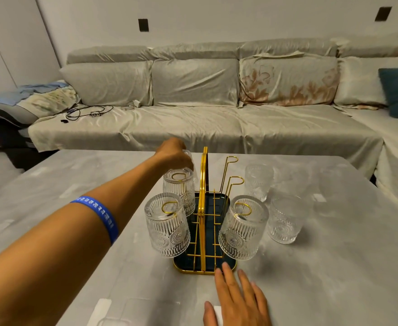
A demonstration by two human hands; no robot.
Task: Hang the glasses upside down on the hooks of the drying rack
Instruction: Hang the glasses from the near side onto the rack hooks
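Head view was filled by a mottled grey table (311,267), with a long sofa (193,118) draped in pale satin cloth behind it. A gold wire drying rack (202,208) on a dark tray stood at the centre. 3 ribbed, embossed glasses (167,227) were hung upside down on its hooks; 2 more (285,220) stood upright beside it on the right. The left hand (174,154) was closed around a 4th glass at the far left hook. The right hand (235,295) lay flat, fingers spread, touching the tray's near edge.
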